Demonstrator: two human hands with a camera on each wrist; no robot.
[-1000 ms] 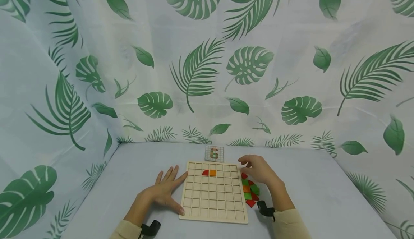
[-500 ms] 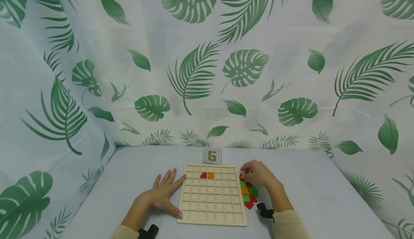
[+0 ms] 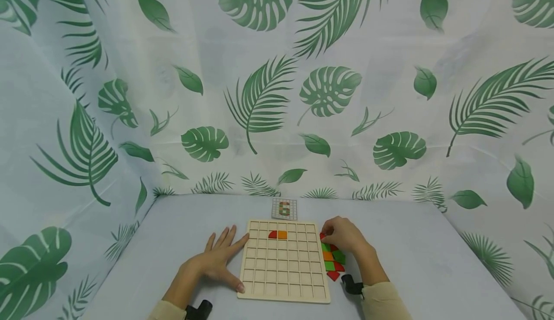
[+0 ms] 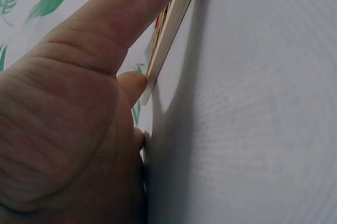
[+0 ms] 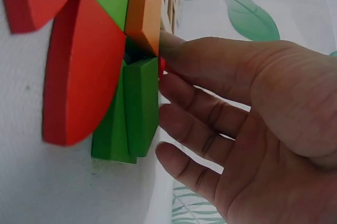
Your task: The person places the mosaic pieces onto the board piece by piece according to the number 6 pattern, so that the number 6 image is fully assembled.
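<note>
A pale wooden grid board (image 3: 283, 276) lies on the table, a red quarter-round block (image 3: 272, 235) and an orange square block (image 3: 282, 235) in its upper cells. My left hand (image 3: 216, 261) is spread at the board's left side, thumb and index finger touching that edge; the left wrist view shows the thumb on the board's rim (image 4: 176, 21). At the upper right corner, my right hand (image 3: 346, 236) pinches a red block (image 3: 322, 236) between thumb and fingers; in the right wrist view only a sliver of it shows.
Beside the board's right edge lies a pile of red, green and orange blocks, including an orange block (image 3: 327, 256) and a green block (image 5: 142, 108), some overlapping. A card (image 3: 284, 209) with a coloured figure 6 on a grid lies behind the board. Leaf-printed cloth (image 3: 277, 166) hangs behind the table.
My right hand has come down and slightly inward onto the red block at the top of the pile and now pinches it. The left hand stays at the board's edge. The head view has shifted slightly.
</note>
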